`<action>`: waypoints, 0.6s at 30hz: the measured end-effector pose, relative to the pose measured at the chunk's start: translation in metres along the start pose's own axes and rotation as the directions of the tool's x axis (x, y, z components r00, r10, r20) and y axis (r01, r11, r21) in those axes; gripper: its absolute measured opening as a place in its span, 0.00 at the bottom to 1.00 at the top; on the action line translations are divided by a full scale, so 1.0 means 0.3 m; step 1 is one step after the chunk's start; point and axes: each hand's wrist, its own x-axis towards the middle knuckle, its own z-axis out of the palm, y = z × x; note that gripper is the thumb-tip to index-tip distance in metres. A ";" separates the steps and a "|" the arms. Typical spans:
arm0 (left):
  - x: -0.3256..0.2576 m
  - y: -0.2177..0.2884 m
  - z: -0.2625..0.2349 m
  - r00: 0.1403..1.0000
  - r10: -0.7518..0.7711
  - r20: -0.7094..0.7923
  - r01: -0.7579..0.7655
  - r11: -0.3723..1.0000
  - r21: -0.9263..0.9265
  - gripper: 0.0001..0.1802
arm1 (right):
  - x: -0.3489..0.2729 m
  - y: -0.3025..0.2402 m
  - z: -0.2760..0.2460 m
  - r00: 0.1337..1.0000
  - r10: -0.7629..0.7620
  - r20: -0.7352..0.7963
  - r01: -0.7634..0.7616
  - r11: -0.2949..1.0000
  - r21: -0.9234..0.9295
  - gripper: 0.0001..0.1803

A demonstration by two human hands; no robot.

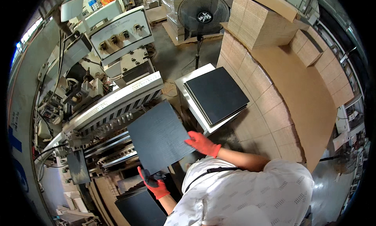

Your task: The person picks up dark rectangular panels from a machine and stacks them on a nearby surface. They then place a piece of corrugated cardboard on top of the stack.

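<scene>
A square dark grey panel with a fine grained surface [158, 136] is tilted in front of me, between my two hands. My right hand [203, 144], in a red glove, is closed on its right edge. At the panel's lower edge is my left hand [154, 185], in a red glove with a dark palm. Its thumb side points up and left, and some of its fingers are hidden by the panel, which seems to rest on them. Below the left hand lies a stack of dark panels [141, 208]. Another stack of dark panels [217, 94] sits on a white-topped stand [182, 85] to the right.
To the left stands a machine with metal rails [111, 143], a long white beam [113, 102] and a control box with knobs [121, 36]. A black pedestal fan [203, 16] is at the back. Stacked light-brown boards [266, 96] rise on the right, with a brown sheet [299, 85] on top.
</scene>
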 end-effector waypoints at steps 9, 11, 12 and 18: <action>0.025 0.104 0.310 0.877 -0.191 0.440 0.169 0.982 0.090 0.38 | -0.116 -0.119 -0.419 0.991 -0.062 -0.119 0.078 0.987 0.138 0.13; 0.014 0.132 0.427 0.832 -0.207 0.515 0.147 0.977 0.154 0.40 | -0.131 -0.118 -0.527 0.984 -0.037 -0.177 0.060 0.990 0.125 0.17; 0.037 0.102 0.453 0.785 -0.256 0.564 0.099 0.951 0.293 0.40 | -0.141 -0.102 -0.584 0.964 -0.022 -0.265 0.039 0.998 0.058 0.18; -0.009 0.087 0.805 0.682 -0.303 0.666 0.116 0.943 0.311 0.40 | -0.136 0.051 -0.894 0.884 -0.019 -0.466 -0.067 0.984 -0.168 0.26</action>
